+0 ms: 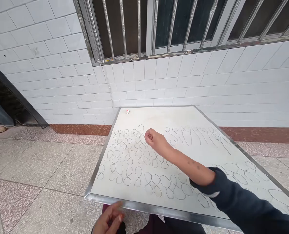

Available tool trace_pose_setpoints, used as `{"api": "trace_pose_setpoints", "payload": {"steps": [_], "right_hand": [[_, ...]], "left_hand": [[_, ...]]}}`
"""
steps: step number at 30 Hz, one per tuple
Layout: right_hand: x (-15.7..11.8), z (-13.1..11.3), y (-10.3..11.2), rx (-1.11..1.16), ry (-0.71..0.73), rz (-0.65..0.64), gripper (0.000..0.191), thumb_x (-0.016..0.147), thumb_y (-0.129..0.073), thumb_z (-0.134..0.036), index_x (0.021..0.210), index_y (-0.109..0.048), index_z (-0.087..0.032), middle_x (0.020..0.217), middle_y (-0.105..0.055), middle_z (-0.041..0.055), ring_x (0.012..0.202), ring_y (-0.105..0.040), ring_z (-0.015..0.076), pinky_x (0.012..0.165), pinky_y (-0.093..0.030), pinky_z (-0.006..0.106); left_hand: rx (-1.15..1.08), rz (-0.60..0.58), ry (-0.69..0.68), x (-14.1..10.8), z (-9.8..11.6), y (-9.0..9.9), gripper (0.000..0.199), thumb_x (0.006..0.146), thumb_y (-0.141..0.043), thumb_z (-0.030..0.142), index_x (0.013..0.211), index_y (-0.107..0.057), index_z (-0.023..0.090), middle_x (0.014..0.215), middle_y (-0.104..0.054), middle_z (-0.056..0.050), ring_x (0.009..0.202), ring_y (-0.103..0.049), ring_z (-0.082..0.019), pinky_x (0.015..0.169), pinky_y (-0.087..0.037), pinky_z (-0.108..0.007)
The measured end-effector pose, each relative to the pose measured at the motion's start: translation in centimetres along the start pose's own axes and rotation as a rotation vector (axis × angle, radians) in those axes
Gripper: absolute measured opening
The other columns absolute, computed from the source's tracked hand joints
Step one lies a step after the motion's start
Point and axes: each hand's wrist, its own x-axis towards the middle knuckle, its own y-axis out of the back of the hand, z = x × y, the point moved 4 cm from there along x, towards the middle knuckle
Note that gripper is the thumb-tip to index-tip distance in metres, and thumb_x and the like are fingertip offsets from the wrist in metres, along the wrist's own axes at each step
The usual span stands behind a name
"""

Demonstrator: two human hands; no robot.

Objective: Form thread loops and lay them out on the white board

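Note:
A white board (156, 117) with a metal frame lies in front of me, covered with rows of thin dark drawn loops and figure eights (138, 176). My right hand (155, 139) is over its middle, fingers curled into a closed fist beside the upper rows of loops. Whatever the fist may hold is hidden. The dark-sleeved right forearm crosses the right part of the board. At the near left edge is my left hand (109, 219), its thumb and forefinger apart and bent. One fingertip touches or nearly touches the metal frame (134, 205); nothing shows between the fingers.
A small white and red object (128, 111) lies at the board's far left corner. Behind stands a white tiled wall (139, 84) with a barred window (168, 26). To the left, a person's foot (0, 129) shows by a dark doorway. Speckled floor tiles (49, 165) surround the board.

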Motion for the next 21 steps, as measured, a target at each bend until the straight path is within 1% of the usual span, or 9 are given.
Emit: {"api": "trace_pose_setpoints", "payload": {"steps": [2, 3, 4, 5, 7, 9, 13, 17, 21], "right_hand": [[-4.3, -3.2, -0.1, 0.089, 0.143, -0.029, 0.003, 0.087, -0.046, -0.023, 0.085, -0.049, -0.023, 0.074, -0.059, -0.0031, 0.064, -0.054, 0.0119, 0.056, -0.044, 0.023], [-6.4, -4.5, -0.2, 0.117, 0.186, -0.047, 0.003, 0.085, -0.047, -0.022, 0.084, -0.049, -0.023, 0.072, -0.058, -0.0036, 0.062, -0.054, 0.0119, 0.056, -0.044, 0.023], [-8.4, -5.7, -0.1, 0.141, 0.222, -0.053, 0.003, 0.085, -0.047, -0.021, 0.084, -0.049, -0.023, 0.070, -0.058, -0.0040, 0.061, -0.054, 0.0116, 0.055, -0.044, 0.023], [-10.2, -6.6, 0.1, 0.156, 0.254, -0.050, 0.003, 0.085, -0.048, -0.021, 0.083, -0.049, -0.023, 0.069, -0.058, -0.0042, 0.060, -0.054, 0.0114, 0.054, -0.044, 0.023], [-13.2, -8.0, 0.6, 0.174, 0.297, -0.022, 0.004, 0.085, -0.049, -0.020, 0.083, -0.049, -0.024, 0.070, -0.059, -0.0037, 0.060, -0.055, 0.0114, 0.053, -0.044, 0.022], [-15.5, -8.7, 1.2, 0.181, 0.330, 0.013, 0.005, 0.086, -0.049, -0.019, 0.084, -0.050, -0.024, 0.071, -0.060, -0.0028, 0.061, -0.057, 0.0117, 0.052, -0.045, 0.022], [-18.3, -9.5, 2.4, 0.162, 0.388, 0.065, 0.008, 0.088, -0.049, -0.017, 0.083, -0.051, -0.024, 0.072, -0.060, -0.0022, 0.060, -0.058, 0.0117, 0.054, -0.047, 0.023], [-20.2, -10.0, 3.2, 0.127, 0.454, 0.084, 0.009, 0.090, -0.049, -0.016, 0.085, -0.052, -0.023, 0.075, -0.061, -0.0017, 0.062, -0.059, 0.0118, 0.056, -0.047, 0.023], [-21.8, -10.3, 3.7, 0.098, 0.573, 0.091, 0.014, 0.094, -0.046, -0.016, 0.099, -0.057, -0.023, 0.083, -0.063, 0.0009, 0.072, -0.060, 0.0132, 0.064, -0.049, 0.025]], "left_hand": [[-0.227, 0.103, -0.087, -0.6, 5.0, 1.2, 0.054, 0.083, -0.060, 0.049, 0.131, -0.053, 0.024, 0.105, -0.069, -0.007, 0.103, -0.063, -0.022, 0.092, -0.047, -0.035], [-0.294, 0.181, -0.151, -0.9, 7.5, 1.6, 0.057, 0.083, -0.063, 0.045, 0.134, -0.049, 0.025, 0.111, -0.067, -0.007, 0.107, -0.060, -0.021, 0.095, -0.045, -0.035], [-0.341, 0.220, -0.216, -1.3, 9.8, 1.6, 0.059, 0.082, -0.066, 0.040, 0.137, -0.046, 0.026, 0.115, -0.065, -0.007, 0.111, -0.058, -0.020, 0.098, -0.043, -0.035], [-0.385, 0.251, -0.278, -1.7, 11.8, 1.3, 0.060, 0.081, -0.069, 0.037, 0.136, -0.047, 0.026, 0.114, -0.065, -0.007, 0.111, -0.058, -0.020, 0.098, -0.043, -0.035], [-0.465, 0.242, -0.364, -2.8, 14.5, 0.2, 0.060, 0.081, -0.070, 0.033, 0.136, -0.047, 0.025, 0.114, -0.065, -0.007, 0.110, -0.058, -0.019, 0.099, -0.043, -0.036], [-0.528, 0.237, -0.401, -4.2, 15.7, -1.0, 0.057, 0.081, -0.070, 0.030, 0.134, -0.049, 0.024, 0.111, -0.065, -0.007, 0.107, -0.059, -0.019, 0.098, -0.043, -0.036], [-0.590, 0.230, -0.386, -7.2, 16.2, -2.8, 0.054, 0.079, -0.072, 0.028, 0.129, -0.055, 0.023, 0.101, -0.067, -0.005, 0.098, -0.062, -0.017, 0.096, -0.045, -0.036], [-0.627, 0.233, -0.418, -9.1, 16.7, -3.6, 0.049, 0.078, -0.072, 0.026, 0.124, -0.058, 0.023, 0.094, -0.068, -0.003, 0.092, -0.063, -0.015, 0.093, -0.047, -0.034], [-0.609, 0.246, -0.453, -10.4, 17.0, -4.2, 0.045, 0.081, -0.070, 0.025, 0.124, -0.058, 0.022, 0.093, -0.067, -0.003, 0.084, -0.063, -0.013, 0.087, -0.050, -0.032]]}}
